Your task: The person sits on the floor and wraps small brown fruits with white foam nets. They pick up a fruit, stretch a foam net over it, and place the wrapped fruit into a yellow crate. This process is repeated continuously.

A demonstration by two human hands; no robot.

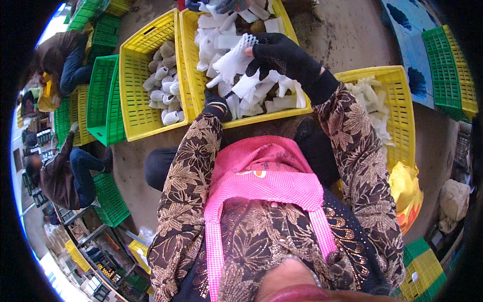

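My right hand [279, 56], in a black dotted glove with a bare fingertip showing, is closed on a white foam net sleeve [236, 56] above the middle yellow crate [264, 117]. Lower down, my left hand [217, 104], also black-gloved, reaches into the same crate near its left front corner; its fingers are partly hidden. White foam pieces [249, 88] fill much of this crate, with a few brownish round items between them. In the yellow crate [151, 130] on the left lie several net-wrapped items [166, 81].
Another person's gloved hands [230, 5] are at the middle crate's far edge. A yellow crate [402, 113] holding white foam stands on the right, a yellow bag [405, 188] below it. Green crates [103, 134] and two people [62, 177] are on the left.
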